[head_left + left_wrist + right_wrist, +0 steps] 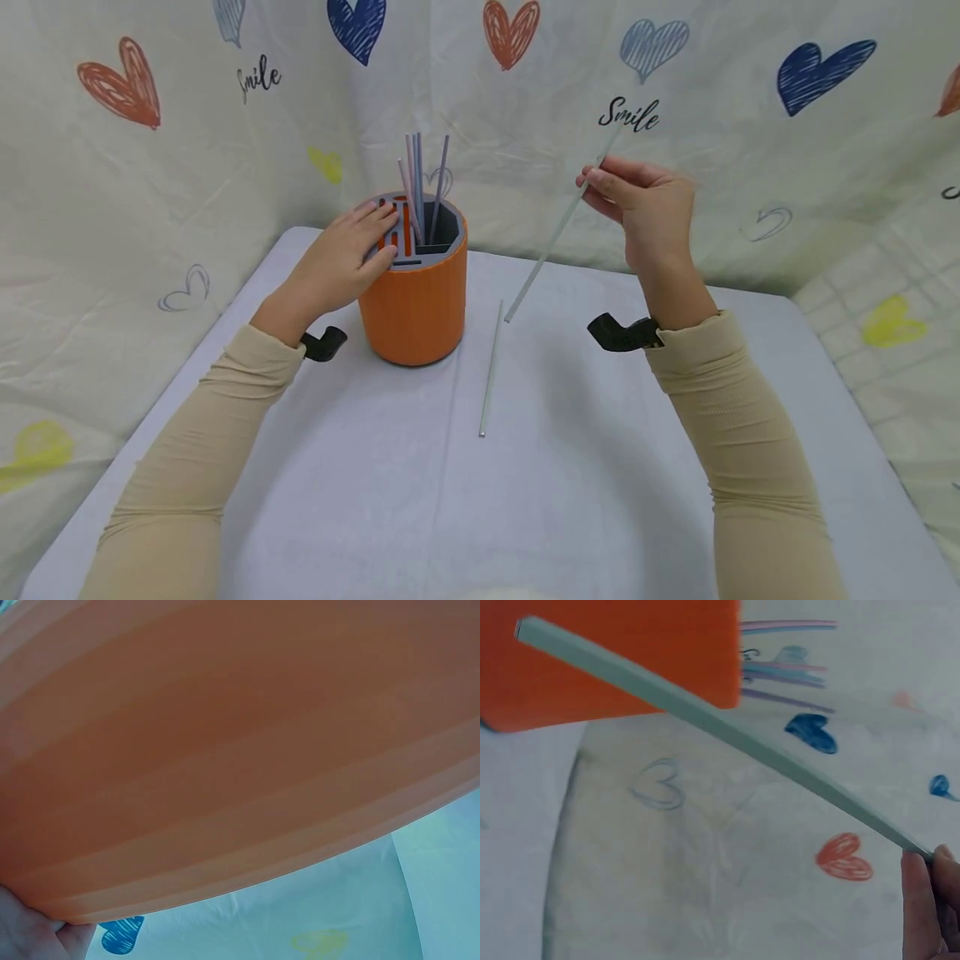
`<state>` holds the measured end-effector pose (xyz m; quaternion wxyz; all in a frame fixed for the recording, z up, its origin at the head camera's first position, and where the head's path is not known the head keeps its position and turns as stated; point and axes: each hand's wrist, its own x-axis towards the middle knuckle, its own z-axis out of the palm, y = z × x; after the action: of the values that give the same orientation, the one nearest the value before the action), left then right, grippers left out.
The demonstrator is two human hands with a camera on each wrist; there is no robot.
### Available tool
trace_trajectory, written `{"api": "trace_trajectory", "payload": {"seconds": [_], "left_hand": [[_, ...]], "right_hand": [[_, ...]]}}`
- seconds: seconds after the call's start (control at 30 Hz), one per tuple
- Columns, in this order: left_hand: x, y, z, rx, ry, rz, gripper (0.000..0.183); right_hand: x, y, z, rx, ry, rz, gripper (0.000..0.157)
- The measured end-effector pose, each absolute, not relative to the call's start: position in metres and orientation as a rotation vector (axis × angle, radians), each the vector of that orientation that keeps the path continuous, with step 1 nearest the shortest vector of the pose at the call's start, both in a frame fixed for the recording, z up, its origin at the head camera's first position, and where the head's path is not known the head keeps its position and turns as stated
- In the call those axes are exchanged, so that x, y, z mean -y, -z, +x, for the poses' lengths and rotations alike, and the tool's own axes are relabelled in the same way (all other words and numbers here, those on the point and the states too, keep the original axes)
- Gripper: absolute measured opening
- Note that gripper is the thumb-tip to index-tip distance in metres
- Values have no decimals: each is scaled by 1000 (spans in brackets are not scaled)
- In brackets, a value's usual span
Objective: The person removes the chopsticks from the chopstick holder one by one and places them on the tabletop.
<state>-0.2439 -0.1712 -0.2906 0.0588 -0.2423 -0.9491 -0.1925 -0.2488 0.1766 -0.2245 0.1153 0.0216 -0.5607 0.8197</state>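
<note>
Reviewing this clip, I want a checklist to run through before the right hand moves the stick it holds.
1. Right hand pinches the held stick: ok.
2. Orange holder upright: ok.
3. Left hand resting on the holder's top: ok.
4. Held stick's lower end above the holder: not ok, it's off to the side.
5. Second stick in the holder: not ok, it lies on the table.
6. Compartment depth: cannot tell.

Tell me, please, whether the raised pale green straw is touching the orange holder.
Apart: the head view plainly shows white tabletop between the straw and the orange holder.
</note>
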Motion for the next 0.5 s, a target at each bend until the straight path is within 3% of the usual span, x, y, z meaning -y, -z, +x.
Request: {"api": "trace_trajectory", "payload": {"seconds": [0.1,0.37,0.5], "left_hand": [[172,292,-244,2872,580,-729,59],[171,293,-244,2864,580,-729,58],[171,293,-245,2861,568,-732,58]], "right_hand": [[-180,249,-255,1844,-2378,-17,9],[-185,300,-262,2215,-2369,-282,8],[-189,317,-264,2295,-2440,-371,23]]}}
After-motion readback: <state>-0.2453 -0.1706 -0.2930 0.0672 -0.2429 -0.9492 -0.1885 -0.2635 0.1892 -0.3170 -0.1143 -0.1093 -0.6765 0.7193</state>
